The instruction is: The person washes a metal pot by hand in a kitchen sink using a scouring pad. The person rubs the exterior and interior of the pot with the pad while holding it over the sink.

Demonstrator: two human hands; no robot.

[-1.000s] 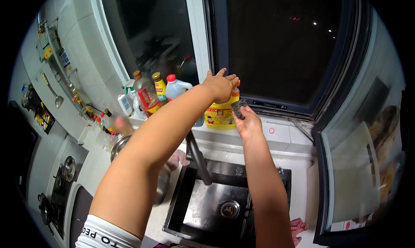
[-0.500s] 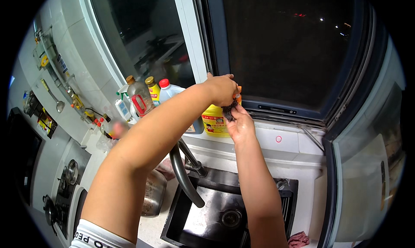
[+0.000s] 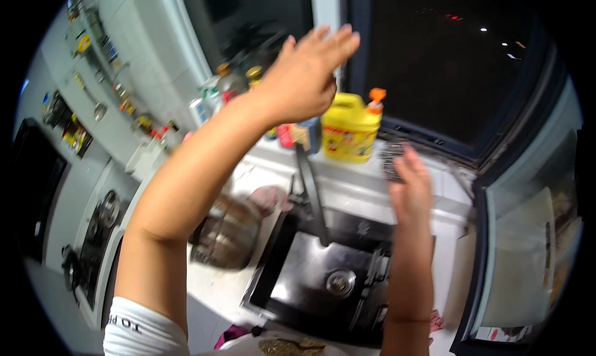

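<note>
My left hand (image 3: 307,80) is raised in front of the window, fingers stretched out and nothing in it. My right hand (image 3: 411,179) holds a dark, wiry scouring pad (image 3: 392,162) above the ledge, between thumb and fingers; the hand is slightly blurred. To the left of the pad, a yellow detergent jug (image 3: 351,135) with an orange pump top (image 3: 376,100) stands on the window ledge. My left hand is above and left of this jug, apart from it.
Below my hands lies a dark sink (image 3: 298,275) with a curved tap (image 3: 311,198). A metal pot (image 3: 228,235) and a pink cloth (image 3: 270,199) sit on the counter to its left. More bottles (image 3: 228,83) line the ledge behind my left forearm. An open window frame (image 3: 481,232) stands at right.
My left hand has come off the jug's pump and lifted up. The right hand has moved right with the scouring pad, away from the jug. The view has shifted.
</note>
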